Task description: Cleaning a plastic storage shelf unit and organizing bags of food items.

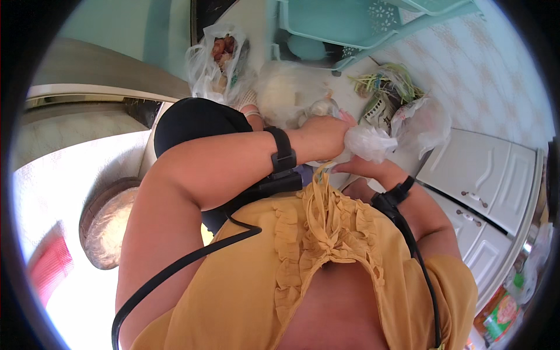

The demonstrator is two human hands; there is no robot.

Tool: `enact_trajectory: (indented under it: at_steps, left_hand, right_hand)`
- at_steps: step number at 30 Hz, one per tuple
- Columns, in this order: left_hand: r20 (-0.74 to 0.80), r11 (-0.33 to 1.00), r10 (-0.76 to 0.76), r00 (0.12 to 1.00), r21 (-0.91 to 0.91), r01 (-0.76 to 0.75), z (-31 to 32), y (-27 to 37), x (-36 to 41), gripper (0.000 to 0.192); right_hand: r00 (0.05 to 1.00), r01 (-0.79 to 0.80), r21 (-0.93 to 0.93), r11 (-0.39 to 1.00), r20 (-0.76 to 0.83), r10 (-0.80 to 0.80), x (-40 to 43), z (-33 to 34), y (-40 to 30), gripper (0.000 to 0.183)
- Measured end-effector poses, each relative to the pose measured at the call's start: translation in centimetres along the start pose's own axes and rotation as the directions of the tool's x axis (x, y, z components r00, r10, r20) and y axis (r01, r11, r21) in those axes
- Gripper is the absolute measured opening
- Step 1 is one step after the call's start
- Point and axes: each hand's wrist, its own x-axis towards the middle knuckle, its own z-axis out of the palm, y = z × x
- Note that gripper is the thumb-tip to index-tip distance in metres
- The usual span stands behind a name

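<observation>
A bunched white plastic bag (pixel 372 142) sits between my two hands. My left hand (pixel 326 136) is curled around its gathered side, with pinkish fingertips showing at the far edge. Against the bag's near side lies my right hand (pixel 365 168), its thumb reaching left; the bag hides its other fingers. Just beyond my left hand, a clear plastic bag (pixel 321 109) with pale contents rests on the floor. Next to it stands a larger translucent bag (pixel 280 92) holding something pale and bulky. What lies directly beneath my hands is mostly hidden.
A white bag of reddish-brown items (pixel 223 48) stands at the far left. Green-stemmed vegetables (pixel 387 83) and another plastic bag (pixel 422 122) lie right. A teal plastic rack (pixel 337 22) rises ahead, white cabinets (pixel 468 166) stand right, and a round, plastic-covered object (pixel 109 227) is left.
</observation>
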Motion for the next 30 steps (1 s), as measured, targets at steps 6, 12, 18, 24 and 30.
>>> enact_trajectory:
  at_steps: [6, 12, 18, 24, 30]
  left_hand:
    - [0.015, 0.991, 0.024, 1.0, 0.129, -0.025, 0.0, 2.6, 0.1, 0.033]
    - [0.224, 0.931, 0.235, 0.946, 0.227, -0.285, -0.5, 4.1, -0.3, 0.033]
    - [-0.123, 0.956, 0.231, 0.965, 0.211, -0.202, -3.0, 4.1, -1.0, 0.032]
    - [-0.056, 0.973, 0.224, 0.973, 0.061, -0.221, -4.6, 4.9, -1.4, 0.031]
    - [-0.139, 0.96, 0.277, 0.951, 0.079, -0.268, -4.5, 3.6, -1.9, 0.026]
  right_hand:
    - [0.901, -0.087, -0.076, 0.993, -0.432, 0.046, 1.8, 4.8, 1.5, 0.09]
    - [0.829, -0.078, -0.399, 0.914, -0.535, -0.163, 4.2, 4.9, 4.6, 0.07]
    - [0.455, 0.87, 0.438, 0.228, -0.89, -0.025, 8.8, 4.2, 0.7, 0.054]
    - [0.634, 0.193, 0.941, 0.279, -0.337, 0.697, 12.1, -1.2, 5.0, 0.049]
    - [0.52, 0.205, 0.965, 0.162, -0.248, 0.818, 17.2, -1.5, 6.8, 0.051]
